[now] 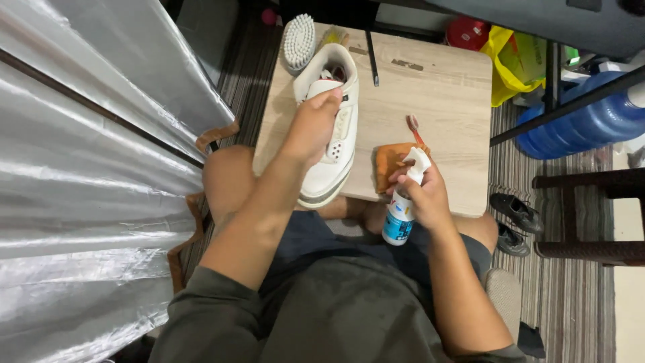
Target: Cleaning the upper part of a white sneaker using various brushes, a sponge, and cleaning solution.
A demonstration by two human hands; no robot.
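Silvery plastic sheeting (87,168) hangs along the whole left side and closes that side like a wall, so there is little free room there beside the person's bare knee. Next comes the small light wooden desk (443,87), which stands between the knees, its near edge just above the lap. At its far left corner a white bristle brush (298,42) lies half over the edge, bristles up, and a thin black stick (373,57) lies near it. The white leather sneaker with grey sole (332,144) lies along the left edge of the desk, toe toward the person and slightly over the near edge; the left hand (314,124) presses down on its tongue and laces, the grip closed over the upper, it seems to keep the shoe from sliding. To the right of the shoe an orange folded cloth (390,161) rests on the desk with a small orange-handled toothbrush (414,129) just beyond it, both within easy reach. The right hand (422,195) is clamped around a small white spray bottle with blue label (403,202), held over the near edge, nozzle up and turned toward the shoe. The right half of the desk gives open room for moving. Farther right, on the striped carpet, stand a yellow plastic bag (514,64), a large blue water bottle (584,121), dark shoes (516,212) and a dark wooden frame (591,215), which narrow that side.
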